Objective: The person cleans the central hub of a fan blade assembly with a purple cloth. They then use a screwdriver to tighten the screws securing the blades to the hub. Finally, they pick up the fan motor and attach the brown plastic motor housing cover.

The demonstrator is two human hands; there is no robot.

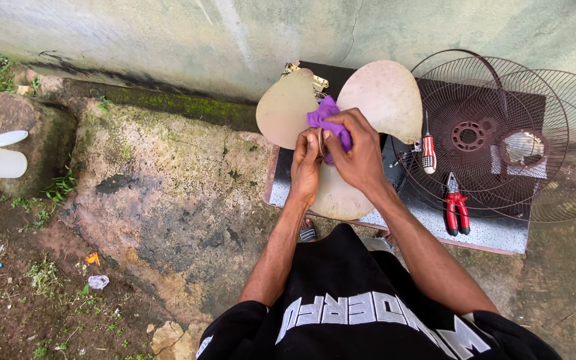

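Head view: purple cloth (328, 117) on rounded fan blade (387, 97)

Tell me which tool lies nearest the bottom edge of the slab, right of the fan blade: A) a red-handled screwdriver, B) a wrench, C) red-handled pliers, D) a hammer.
C: the pliers lie low on the slab, while the screwdriver sits higher, against the fan guard; no hammer or wrench shows. Both hands, left hand and right hand, are on the purple cloth at the fan blade.
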